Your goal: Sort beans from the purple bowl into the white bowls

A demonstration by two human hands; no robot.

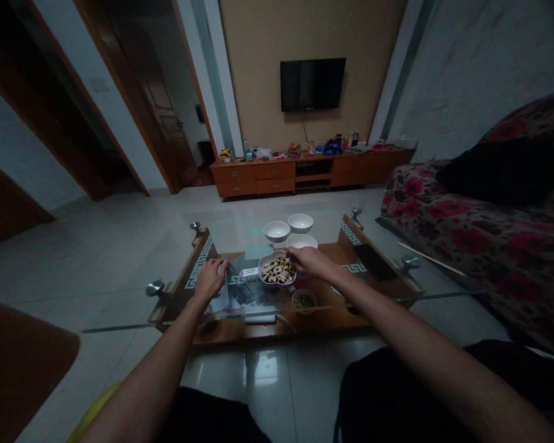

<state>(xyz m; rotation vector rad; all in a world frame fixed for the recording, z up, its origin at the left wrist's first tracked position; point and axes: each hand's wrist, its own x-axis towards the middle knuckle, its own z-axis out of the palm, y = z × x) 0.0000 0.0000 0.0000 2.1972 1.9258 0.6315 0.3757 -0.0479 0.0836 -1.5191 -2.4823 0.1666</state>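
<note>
Left hand (pixel 210 278) rests loosely curled on a crumpled sheet (pixel 231 295) near the glass table's (pixel 120 329) near left corner; no grip confirmed. Right hand's (pixel 310 261) fingertips (pixel 290 254) are at the rim of a lobed white bowl (pixel 277 269) of mixed food, mid-table; grip undetermined. Adjacent white-and-purple tag (pixel 248 272): print illegible.

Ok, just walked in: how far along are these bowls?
Looks partway. Done: the lobed white bowl holds a dark-and-pale mix, the small bowl brown seeds. In hand: the right hand is at the lobed bowl's rim, the left hand on a plastic bag. Left: perhaps the three white bowls, insides unclear.
</note>
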